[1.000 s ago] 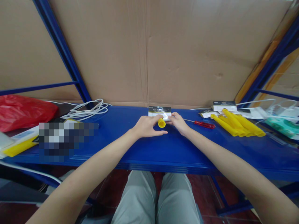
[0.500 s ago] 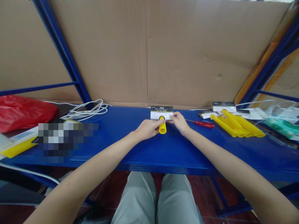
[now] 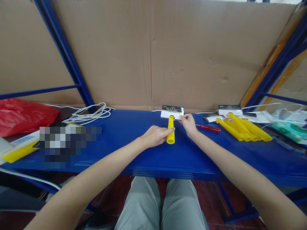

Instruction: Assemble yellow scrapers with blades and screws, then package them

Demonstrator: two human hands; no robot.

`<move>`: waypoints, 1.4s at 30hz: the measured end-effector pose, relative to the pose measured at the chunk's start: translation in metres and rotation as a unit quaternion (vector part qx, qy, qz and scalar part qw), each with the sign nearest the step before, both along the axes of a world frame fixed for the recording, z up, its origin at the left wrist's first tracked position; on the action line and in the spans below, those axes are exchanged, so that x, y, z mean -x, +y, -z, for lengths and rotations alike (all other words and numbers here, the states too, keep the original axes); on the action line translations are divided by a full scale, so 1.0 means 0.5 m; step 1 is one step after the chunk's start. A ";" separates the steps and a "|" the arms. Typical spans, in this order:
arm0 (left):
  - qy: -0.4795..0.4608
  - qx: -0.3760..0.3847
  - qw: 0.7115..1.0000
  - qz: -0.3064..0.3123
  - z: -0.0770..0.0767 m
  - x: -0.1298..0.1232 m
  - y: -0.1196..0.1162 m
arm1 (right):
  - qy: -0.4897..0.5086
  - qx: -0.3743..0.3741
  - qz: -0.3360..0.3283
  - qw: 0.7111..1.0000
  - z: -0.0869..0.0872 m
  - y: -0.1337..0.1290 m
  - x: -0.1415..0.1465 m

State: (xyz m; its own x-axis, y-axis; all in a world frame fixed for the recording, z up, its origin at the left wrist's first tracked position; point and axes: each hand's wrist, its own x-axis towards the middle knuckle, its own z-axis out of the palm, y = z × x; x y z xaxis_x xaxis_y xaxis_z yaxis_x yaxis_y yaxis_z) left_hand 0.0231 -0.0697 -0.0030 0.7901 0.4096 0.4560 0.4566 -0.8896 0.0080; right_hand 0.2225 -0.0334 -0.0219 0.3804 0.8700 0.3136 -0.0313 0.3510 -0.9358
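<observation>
A scraper-like tool with a tubular yellow handle (image 3: 171, 134) lies in front of me, its handle end toward me. At its far end is a wide, flat head with a black and white printed cover (image 3: 172, 112). My left hand (image 3: 155, 135) grips the handle from the left, thumb on top. The right hand (image 3: 189, 124) is pinched at the lower right corner of the cover. Just right of that hand lies a red-handled screwdriver (image 3: 209, 128), its shaft pointing left behind the wrist.
Several similar yellow-handled tools (image 3: 244, 129) are piled on the right of the blue table (image 3: 148, 159), near a green packet (image 3: 289, 131). On the left are a coiled white cable (image 3: 96, 113), a red bag (image 3: 26, 115) and another yellow handle (image 3: 20, 152). A cardboard wall (image 3: 151, 57) stands behind.
The tool has shifted slightly right, and its handle now shows more of its length. Both hands have moved with it, the left holding nearer the handle's end.
</observation>
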 end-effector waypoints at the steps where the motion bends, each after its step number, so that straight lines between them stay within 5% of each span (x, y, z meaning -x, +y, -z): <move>1: -0.004 0.000 1.000 0.010 0.001 -0.001 -0.002 | -0.007 -0.002 0.011 1.000 0.001 0.002 -0.003; 7: 0.010 -0.067 0.996 0.056 0.001 -0.004 -0.012 | -0.062 0.000 0.090 0.994 -0.003 0.002 -0.005; 14: 0.094 -0.179 0.976 0.082 -0.006 -0.008 -0.024 | 0.047 0.014 0.058 0.997 -0.029 -0.032 0.020; 21: 0.038 -0.019 0.999 0.008 -0.005 -0.012 -0.012 | 0.080 0.043 0.082 0.992 -0.039 -0.041 0.023; 30: -0.028 0.093 0.995 -0.026 0.010 0.001 0.033 | 0.120 0.088 -0.003 0.989 -0.050 -0.058 0.037; 42: -0.146 0.236 0.959 0.050 0.029 0.003 0.061 | 0.113 0.092 -0.106 0.984 -0.045 -0.053 0.031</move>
